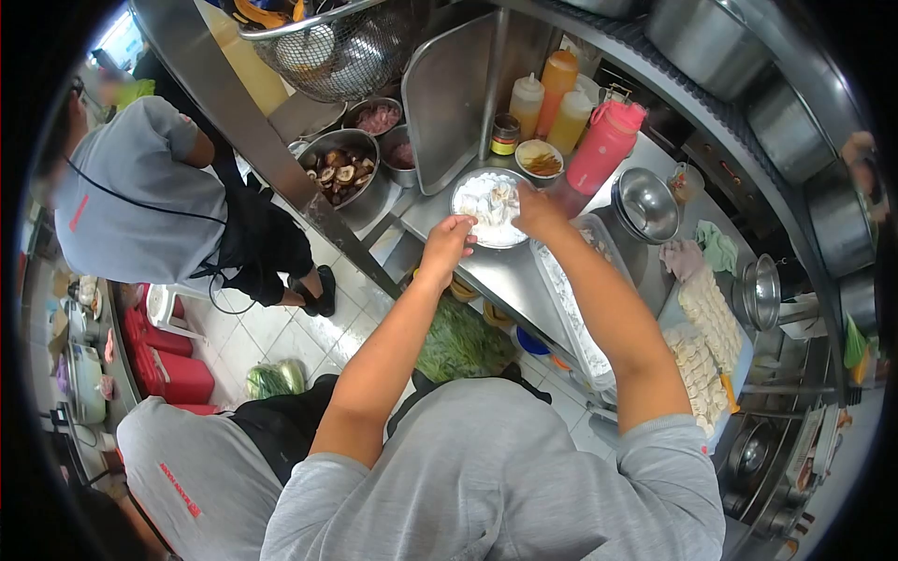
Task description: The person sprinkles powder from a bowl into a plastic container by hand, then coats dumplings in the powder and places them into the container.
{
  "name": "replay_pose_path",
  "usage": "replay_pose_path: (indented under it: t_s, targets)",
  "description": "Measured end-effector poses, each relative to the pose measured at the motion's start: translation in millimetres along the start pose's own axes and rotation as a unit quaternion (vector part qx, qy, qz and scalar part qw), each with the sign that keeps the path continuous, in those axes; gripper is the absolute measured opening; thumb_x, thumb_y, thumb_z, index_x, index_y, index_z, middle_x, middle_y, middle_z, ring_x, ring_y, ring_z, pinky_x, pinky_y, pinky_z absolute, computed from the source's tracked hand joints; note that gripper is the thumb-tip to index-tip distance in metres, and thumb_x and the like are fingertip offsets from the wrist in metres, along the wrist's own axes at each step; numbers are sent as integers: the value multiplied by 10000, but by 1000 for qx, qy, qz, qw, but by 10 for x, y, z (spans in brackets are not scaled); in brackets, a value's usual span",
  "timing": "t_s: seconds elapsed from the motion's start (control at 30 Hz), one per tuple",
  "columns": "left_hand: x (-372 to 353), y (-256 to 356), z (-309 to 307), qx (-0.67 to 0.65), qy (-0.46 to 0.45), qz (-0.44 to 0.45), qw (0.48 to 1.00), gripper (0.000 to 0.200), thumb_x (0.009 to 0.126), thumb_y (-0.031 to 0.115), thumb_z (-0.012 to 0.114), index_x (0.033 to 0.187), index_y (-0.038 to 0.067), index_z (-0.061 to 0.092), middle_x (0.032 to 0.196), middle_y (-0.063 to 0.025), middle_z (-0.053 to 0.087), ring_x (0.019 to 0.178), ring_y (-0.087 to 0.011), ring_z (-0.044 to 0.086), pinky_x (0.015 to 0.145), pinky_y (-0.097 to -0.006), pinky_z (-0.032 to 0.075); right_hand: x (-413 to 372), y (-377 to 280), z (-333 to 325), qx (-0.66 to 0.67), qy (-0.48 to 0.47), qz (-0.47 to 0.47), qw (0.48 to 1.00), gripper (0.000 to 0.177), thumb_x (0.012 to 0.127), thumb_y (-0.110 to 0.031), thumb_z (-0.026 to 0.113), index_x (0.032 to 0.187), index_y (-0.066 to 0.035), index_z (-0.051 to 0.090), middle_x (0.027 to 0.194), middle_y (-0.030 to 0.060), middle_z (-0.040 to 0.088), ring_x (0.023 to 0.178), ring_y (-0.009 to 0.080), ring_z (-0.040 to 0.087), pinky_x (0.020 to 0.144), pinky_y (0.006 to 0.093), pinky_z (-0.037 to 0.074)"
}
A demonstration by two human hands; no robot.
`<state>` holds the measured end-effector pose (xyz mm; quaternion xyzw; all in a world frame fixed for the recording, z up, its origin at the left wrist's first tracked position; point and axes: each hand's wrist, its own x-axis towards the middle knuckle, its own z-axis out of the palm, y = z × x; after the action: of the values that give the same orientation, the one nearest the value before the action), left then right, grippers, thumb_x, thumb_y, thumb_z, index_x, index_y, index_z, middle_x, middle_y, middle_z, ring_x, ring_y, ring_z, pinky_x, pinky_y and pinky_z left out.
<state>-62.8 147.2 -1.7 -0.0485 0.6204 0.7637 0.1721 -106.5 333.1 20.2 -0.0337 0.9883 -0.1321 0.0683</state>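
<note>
Stainless-steel counter (510, 276) lies below the forearms (393, 341), which reach forward and converge on a round bowl (500, 246) of white, powdery pieces (490, 194) between the hands. The left hand (451, 245) curls its fingers at the rim; the right hand (540, 213) bends over the opposite side, fingertips hidden. Whether either pinches anything, I cannot tell. Beyond the right hand stands a pink bottle (606, 150).

Both hands (449, 247) (541, 215) at bowl (499, 247), white floury pieces (492, 200) inside.
</note>
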Motion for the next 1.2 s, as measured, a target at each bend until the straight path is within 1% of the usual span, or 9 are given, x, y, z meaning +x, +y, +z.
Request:
replay_pose_path:
  t_s: [0.17,0.3,0.4,0.47,0.6,0.83,0.9,1.0,1.2]
  targets:
    - [22,-51,0,1,2,-4,1000,195,853,221,506,960,73,575,869,27,555,768,-72,504,662,-227,405,-37,8,62,-61,-17,-7,998,389,725,-150,567,1081,-8,500,1062,212,570,988,355,554,825,417,460]
    - [-5,-61,-16,-1,4,-7,1000,195,852,222,511,962,75,576,879,23,554,767,-73,505,662,-228,406,31,123,-138,164,6,48,985,442,733,-212,628,1113,-17,516,965,172,604,915,283,579,782,360,466]
    - [-21,-46,4,0,12,-5,1000,204,853,214,501,966,64,580,877,17,560,765,-75,507,645,-225,405,71,276,-107,421,-67,88,900,365,781,-232,611,1082,-38,537,933,95,599,818,194,570,739,327,464]
    - [-39,-31,9,-1,20,-4,1000,213,855,205,490,969,52,584,870,11,565,757,-76,509,625,-220,404,3,367,-74,623,-118,116,765,317,812,-231,594,1070,-59,531,989,74,576,841,177,564,731,325,467]
    - [-78,-27,35,-4,20,-9,1000,216,843,202,502,973,48,581,889,6,567,759,-81,510,639,-226,405,-146,513,35,737,-128,144,647,292,828,-218,588,1070,-70,519,1014,58,555,892,173,554,745,321,461]
    - [-53,-92,178,34,-5,11,999,224,857,196,470,1001,51,561,961,-13,563,805,-105,531,679,-240,416,-51,438,286,680,27,68,729,391,741,-144,650,1086,-16,518,988,96,585,895,215,567,793,330,457]
    - [-61,-89,184,13,-12,9,1000,229,861,202,473,1005,46,559,965,-15,563,810,-108,539,684,-246,419,-213,297,18,383,32,80,920,427,708,-206,668,1073,-20,545,965,128,607,928,231,571,807,360,455]
    - [-71,-72,196,24,-12,1,1000,231,865,206,473,1011,46,556,980,-17,559,808,-113,544,689,-250,420,-346,97,4,107,39,9,993,450,696,-284,665,1054,-30,564,977,164,610,972,253,567,814,383,455]
    - [-87,-85,197,9,2,13,1000,233,864,196,483,998,27,570,907,-22,585,774,-104,552,644,-229,413,-258,-88,143,-71,43,-15,996,424,677,-295,650,1024,-59,588,1021,141,606,1002,286,556,834,395,450]
